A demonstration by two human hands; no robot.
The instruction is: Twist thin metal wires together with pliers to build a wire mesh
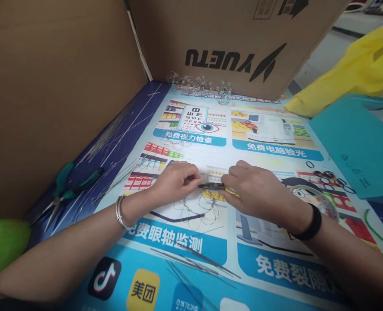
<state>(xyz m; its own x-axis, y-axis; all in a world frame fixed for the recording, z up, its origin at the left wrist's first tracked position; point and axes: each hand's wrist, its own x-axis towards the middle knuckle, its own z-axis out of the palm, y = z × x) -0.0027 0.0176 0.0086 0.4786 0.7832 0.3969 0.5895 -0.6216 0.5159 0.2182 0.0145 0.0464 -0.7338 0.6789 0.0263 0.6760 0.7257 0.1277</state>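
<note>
My right hand (251, 185) is closed around small needle-nose pliers (212, 186) with black jaws and a bit of yellow handle showing. The jaws point left and meet the fingertips of my left hand (178, 179), which are pinched together. Whatever sits between those fingertips is too small to make out. Just below both hands, thin bent wire loops (191, 211) lie on the printed poster (232, 242). Straight cut wires (194, 261) are scattered closer to me.
Teal-handled pliers (60, 194) lie open at left beside loose wires (109, 129) and a green object (6, 246). Cardboard (230, 30) walls the back and left. Wire pieces (204, 82) are heaped there. Black rings (329, 179), a teal bag (350, 142) and yellow plastic (353, 69) lie right.
</note>
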